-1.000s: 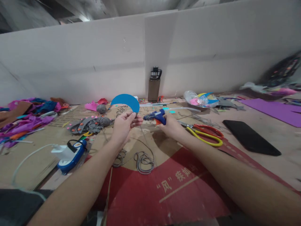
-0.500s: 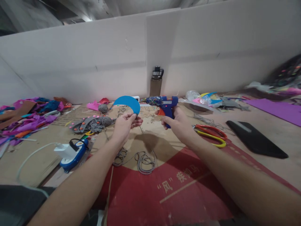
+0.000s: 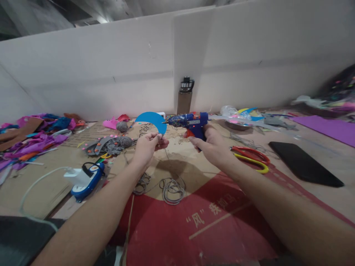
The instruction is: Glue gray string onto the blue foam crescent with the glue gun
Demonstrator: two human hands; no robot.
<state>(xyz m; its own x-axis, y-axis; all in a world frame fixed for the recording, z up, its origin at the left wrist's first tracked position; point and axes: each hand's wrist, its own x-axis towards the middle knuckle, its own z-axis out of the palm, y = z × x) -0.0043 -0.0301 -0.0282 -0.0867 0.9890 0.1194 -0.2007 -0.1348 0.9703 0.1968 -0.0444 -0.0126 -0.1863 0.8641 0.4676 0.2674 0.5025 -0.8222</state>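
Between the thumb and fingers of my left hand (image 3: 151, 146) is the lower tip of a blue crescent-shaped piece (image 3: 152, 119), held upright above the table. My right hand (image 3: 209, 142) is wrapped round the handle of a blue hot glue gun (image 3: 195, 123) with an orange trigger and a small red light. The gun's nozzle points left and is at the crescent's right edge; whether it touches I cannot tell. A grey cord (image 3: 172, 191) lies in loose coils below, and one strand rises toward my left hand.
Red-and-yellow-handled scissors (image 3: 251, 155) and a black phone (image 3: 305, 162) lie at the right. A blue power strip (image 3: 87, 184) with a white plug sits left, near felt scraps (image 3: 50, 129) and grey yarn (image 3: 119, 146). A bottle (image 3: 185, 98) stands against the white partition (image 3: 111, 66).
The glue gun has moved left and its nozzle is now at the crescent's edge. A clear stick trailing behind the gun now shows more plainly. My left hand has hardly moved.
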